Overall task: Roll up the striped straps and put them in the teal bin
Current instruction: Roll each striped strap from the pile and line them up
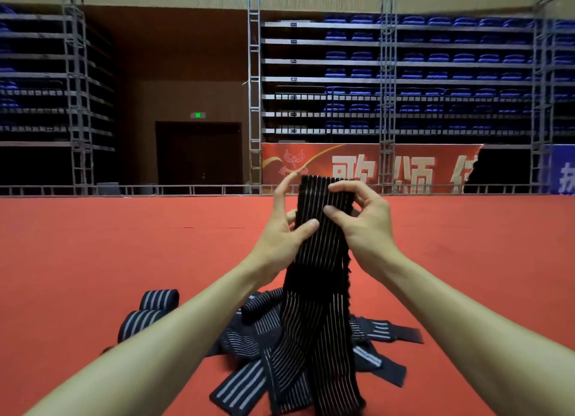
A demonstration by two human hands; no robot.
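One wide view from the head looks forward across the red floor [93,244] toward blue seats [435,57] up top, with the left hand [283,232] and right hand [367,225] close at centre.

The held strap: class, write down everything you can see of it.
The strap is a long black band of ribbed, stretchy-looking cloth with thin pale stripes along its length and a plain black patch partway down. It hangs upright: the left hand pinches one edge, the right hand curls over its top end. Its lower part trails over the pile of loose straps on the red floor.
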